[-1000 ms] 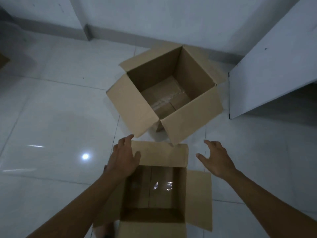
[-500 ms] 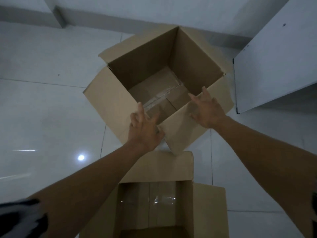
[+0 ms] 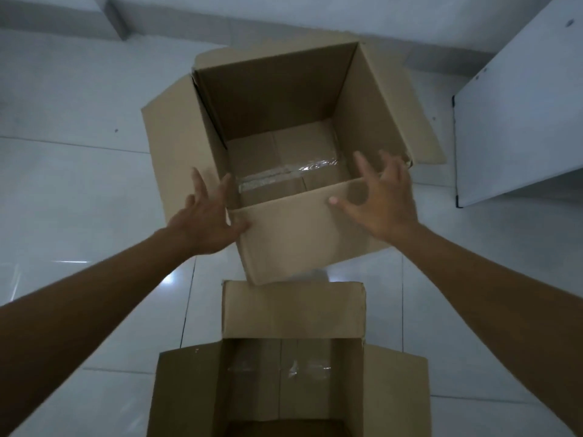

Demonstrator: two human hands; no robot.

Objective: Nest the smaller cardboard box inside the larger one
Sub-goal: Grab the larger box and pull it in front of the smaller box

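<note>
An open cardboard box (image 3: 284,244) stands on the floor ahead, flaps folded outward, clear tape across its bottom. A second open cardboard box (image 3: 293,310) sits just below me, its far flap upright and nearly touching the first. I cannot tell which box is smaller. My left hand (image 3: 208,222) is spread against the far box's near left corner, thumb on the front wall. With fingers apart and curled, my right hand (image 3: 381,200) is at the near right corner, its thumb on the front wall.
Glossy white floor tiles (image 3: 79,184) surround both boxes. A white panel (image 3: 520,121) leans at the right, close to the far box's right flap. The wall and its baseboard (image 3: 284,20) run along the back.
Both hands have left the near box and reached forward to the far box. They have spread apart to its near corners, and the far box now shows its front wall more squarely.
</note>
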